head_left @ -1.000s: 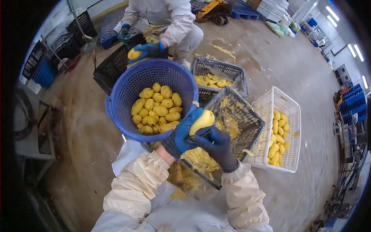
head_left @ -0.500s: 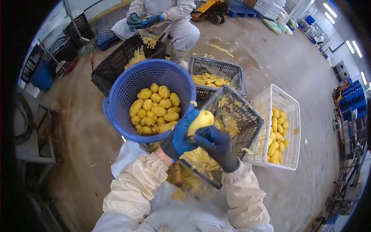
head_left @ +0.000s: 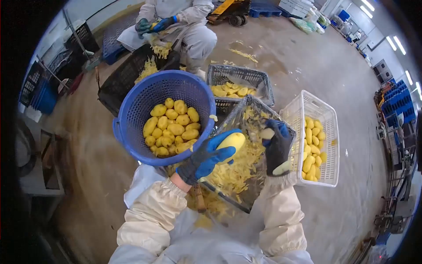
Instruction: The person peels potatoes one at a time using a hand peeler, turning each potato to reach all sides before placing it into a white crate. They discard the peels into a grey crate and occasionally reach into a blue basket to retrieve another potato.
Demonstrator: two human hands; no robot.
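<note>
My left hand [head_left: 207, 157], in a blue and dark glove, is closed round a peeled yellow potato [head_left: 232, 144]. Apart from it, to the right, my right hand [head_left: 278, 143] is closed on a small object whose shape I cannot make out. A pale peel strip [head_left: 281, 167] clings near that wrist. Both hands are over a dark crate [head_left: 286, 127] heaped with peelings [head_left: 233, 174]. Left of my left hand stands a blue basket [head_left: 124, 130] of yellow potatoes [head_left: 176, 129]. On the right, a white crate [head_left: 329, 169] holds peeled potatoes [head_left: 312, 152].
Opposite me sits a person [head_left: 193, 33] in pale clothing with gloved hands, beside another dark crate [head_left: 115, 83] with peelings. Behind my crate is a dark crate [head_left: 263, 79] of potato pieces [head_left: 231, 90]. A pallet jack [head_left: 224, 12] stands at the back.
My hands have moved apart. The right hand has left the potato and shifted right and up over the crate; the left still holds the potato. The view has shifted slightly.
</note>
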